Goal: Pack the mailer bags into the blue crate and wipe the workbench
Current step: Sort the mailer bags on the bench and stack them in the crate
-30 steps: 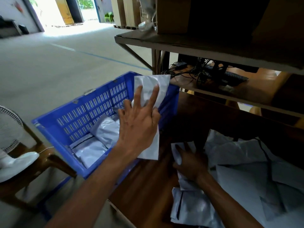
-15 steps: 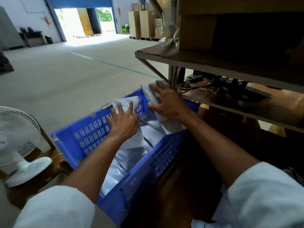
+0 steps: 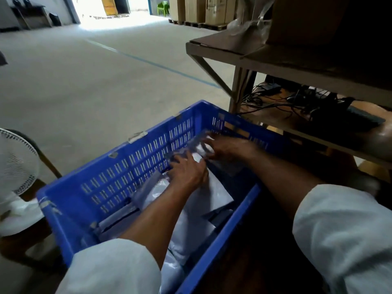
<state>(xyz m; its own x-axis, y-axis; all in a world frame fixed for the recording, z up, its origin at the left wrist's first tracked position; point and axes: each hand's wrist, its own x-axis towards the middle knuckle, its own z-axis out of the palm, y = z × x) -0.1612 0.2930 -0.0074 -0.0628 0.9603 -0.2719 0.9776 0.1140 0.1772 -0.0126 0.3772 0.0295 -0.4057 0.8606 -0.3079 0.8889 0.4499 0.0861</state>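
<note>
- Packing step: both hands are inside the blue slatted plastic crate (image 3: 127,172), at its far end, on the grey-white plastic mailer bags (image 3: 191,209).
- The left hand (image 3: 186,168) rests with fingers spread on a bag. The right hand (image 3: 224,148) is blurred, so I cannot tell its grip.
- Next, probably: flatten the bags and lift clear. The dark wooden workbench (image 3: 254,262) is not yet wiped.

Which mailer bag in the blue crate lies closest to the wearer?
The white mailer bag at the near end of the blue crate, beside the left sleeve; the rest lie farther in.

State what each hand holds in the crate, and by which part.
Right hand seems to pinch a grey mailer bag by its upper edge. Left hand lies on a white mailer bag; grip unclear.
</note>
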